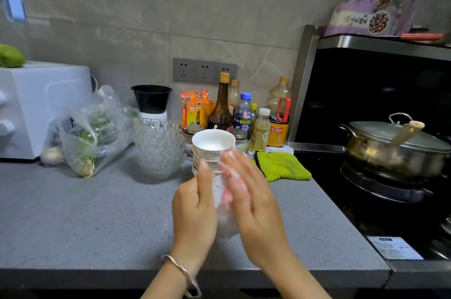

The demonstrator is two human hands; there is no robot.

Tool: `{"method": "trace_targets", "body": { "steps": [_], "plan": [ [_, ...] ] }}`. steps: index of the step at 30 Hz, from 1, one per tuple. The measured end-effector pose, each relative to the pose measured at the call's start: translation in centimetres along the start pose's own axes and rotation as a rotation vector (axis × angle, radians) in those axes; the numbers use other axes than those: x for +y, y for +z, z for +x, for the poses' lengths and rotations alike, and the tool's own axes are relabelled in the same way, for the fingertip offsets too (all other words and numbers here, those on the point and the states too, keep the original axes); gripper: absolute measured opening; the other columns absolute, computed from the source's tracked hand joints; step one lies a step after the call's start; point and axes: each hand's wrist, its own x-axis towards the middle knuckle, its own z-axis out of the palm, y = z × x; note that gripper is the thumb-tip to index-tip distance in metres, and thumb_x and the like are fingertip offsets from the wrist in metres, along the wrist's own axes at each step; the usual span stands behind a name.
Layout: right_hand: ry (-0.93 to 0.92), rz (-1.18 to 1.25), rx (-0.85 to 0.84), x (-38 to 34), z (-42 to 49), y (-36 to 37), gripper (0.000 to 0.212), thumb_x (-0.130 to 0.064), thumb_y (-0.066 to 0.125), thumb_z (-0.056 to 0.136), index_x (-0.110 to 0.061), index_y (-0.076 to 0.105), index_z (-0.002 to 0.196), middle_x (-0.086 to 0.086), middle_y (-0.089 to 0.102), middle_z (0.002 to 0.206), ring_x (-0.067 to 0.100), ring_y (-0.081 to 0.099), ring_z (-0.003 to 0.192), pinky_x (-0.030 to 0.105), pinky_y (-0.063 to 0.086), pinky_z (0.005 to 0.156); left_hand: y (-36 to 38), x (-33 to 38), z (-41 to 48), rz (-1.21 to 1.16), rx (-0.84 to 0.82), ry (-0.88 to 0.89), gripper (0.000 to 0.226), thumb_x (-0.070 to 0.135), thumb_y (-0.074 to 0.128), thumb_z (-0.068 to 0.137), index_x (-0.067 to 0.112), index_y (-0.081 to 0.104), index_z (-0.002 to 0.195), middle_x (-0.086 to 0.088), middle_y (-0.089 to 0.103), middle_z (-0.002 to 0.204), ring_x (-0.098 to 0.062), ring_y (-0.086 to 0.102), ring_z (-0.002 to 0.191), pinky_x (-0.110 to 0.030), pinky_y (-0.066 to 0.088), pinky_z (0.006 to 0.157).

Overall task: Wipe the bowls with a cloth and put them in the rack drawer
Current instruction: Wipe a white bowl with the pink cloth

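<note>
Over the grey counter, my left hand [192,208] grips a clear glass bowl [225,225] held on edge. Against the bowl's other side, my right hand [253,201] presses a pink-and-white cloth [228,192] with straight fingers, blurred by motion. Behind my hands stands a stack of white bowls [213,145]. A stack of cut-glass bowls [158,150] sits to its left. No rack drawer is in view.
Sauce bottles [244,113] and jars line the wall behind the bowls. A green mitt [283,167] lies beside the black stove, where a lidded steel pot [395,150] sits. At the left are a bag of vegetables [95,133] and a white appliance [36,106].
</note>
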Motion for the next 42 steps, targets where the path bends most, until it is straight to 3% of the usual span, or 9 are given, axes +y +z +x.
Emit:
{"method": "trace_targets", "body": {
  "steps": [3,9,13,19,25,32,35,37,42],
  "plan": [
    [0.318,0.45,0.002,-0.3,0.6,-0.5,0.037,-0.043,0.033,0.095,-0.041,0.053,0.127,-0.035,0.05,0.131,-0.009,0.04,0.13,0.017,0.037,0.107,-0.4,0.5,-0.2,-0.065,0.079,-0.044,0.062,0.059,0.032,0.086,0.015,0.062,0.053,-0.005,0.06,0.05,-0.017,0.058,0.052,-0.03,0.042,0.048],
    [-0.155,-0.269,-0.011,-1.6,-0.4,1.2,0.046,-0.044,0.025,0.102,-0.033,0.035,0.145,-0.014,0.035,0.151,0.005,0.027,0.142,0.032,0.027,0.114,-0.7,0.8,-0.4,0.037,0.061,0.065,0.061,0.058,0.034,0.094,0.029,0.057,0.046,0.008,0.048,0.04,-0.003,0.043,0.041,-0.023,0.035,0.045],
    [0.292,0.417,-0.045,-1.9,0.9,0.0,0.029,-0.04,0.04,0.1,-0.036,0.057,0.123,-0.021,0.059,0.126,-0.008,0.053,0.116,0.012,0.043,0.092,-1.5,1.2,0.0,-0.071,-0.017,-0.001,0.055,0.064,0.057,0.071,0.013,0.06,0.052,-0.008,0.047,0.047,-0.015,0.046,0.051,-0.027,0.034,0.051],
    [0.661,0.545,-0.014,-0.2,1.2,-0.7,0.057,-0.084,0.06,0.057,-0.029,0.072,0.068,0.035,0.063,0.091,0.056,0.058,0.077,0.052,0.042,0.066,-2.4,1.2,0.9,-0.284,-0.163,-0.174,0.066,0.045,0.072,0.078,-0.02,0.057,0.082,-0.036,0.062,0.075,-0.032,0.061,0.061,-0.032,0.044,0.057],
    [0.5,0.462,-0.066,0.3,1.8,-1.7,0.046,-0.058,0.066,0.067,-0.019,0.057,0.044,0.005,0.057,0.048,0.017,0.054,0.043,0.02,0.035,0.045,-3.0,1.8,2.1,0.045,-0.366,-0.056,0.075,0.065,0.052,0.085,-0.009,0.053,0.068,-0.029,0.051,0.064,-0.019,0.046,0.06,-0.033,0.033,0.06],
    [0.301,0.37,-0.02,-0.4,1.5,-1.1,0.061,-0.065,0.05,0.08,-0.006,0.065,0.071,0.014,0.066,0.07,0.015,0.062,0.063,0.023,0.043,0.053,-2.3,2.2,1.7,0.068,-0.247,0.005,0.08,0.062,0.042,0.084,-0.014,0.042,0.058,-0.034,0.047,0.056,-0.031,0.048,0.048,-0.044,0.029,0.045],
    [0.216,0.229,0.013,-1.3,0.1,0.1,0.049,-0.06,0.029,0.092,-0.035,0.062,0.117,-0.015,0.063,0.116,0.0,0.056,0.112,0.028,0.046,0.095,-1.8,2.0,1.5,0.069,-0.07,0.012,0.077,0.061,0.037,0.085,-0.01,0.039,0.054,-0.021,0.041,0.045,-0.025,0.04,0.045,-0.047,0.031,0.045],
    [0.033,-0.026,0.01,-2.2,-0.7,1.5,0.052,-0.051,0.019,0.1,-0.034,0.04,0.143,-0.022,0.037,0.147,0.001,0.027,0.141,0.03,0.021,0.117,-1.5,1.8,1.6,0.144,0.026,0.038,0.072,0.061,0.033,0.087,0.003,0.039,0.046,-0.002,0.039,0.038,-0.021,0.037,0.043,-0.047,0.035,0.047],
    [-0.026,-0.087,0.07,-1.9,0.0,1.5,0.048,-0.051,0.025,0.099,-0.035,0.049,0.137,-0.017,0.041,0.147,0.0,0.028,0.14,0.035,0.025,0.117,-1.2,2.0,0.7,0.079,0.066,0.033,0.068,0.059,0.036,0.096,0.011,0.051,0.049,0.002,0.047,0.039,-0.016,0.044,0.042,-0.042,0.039,0.049]
  ]
}}
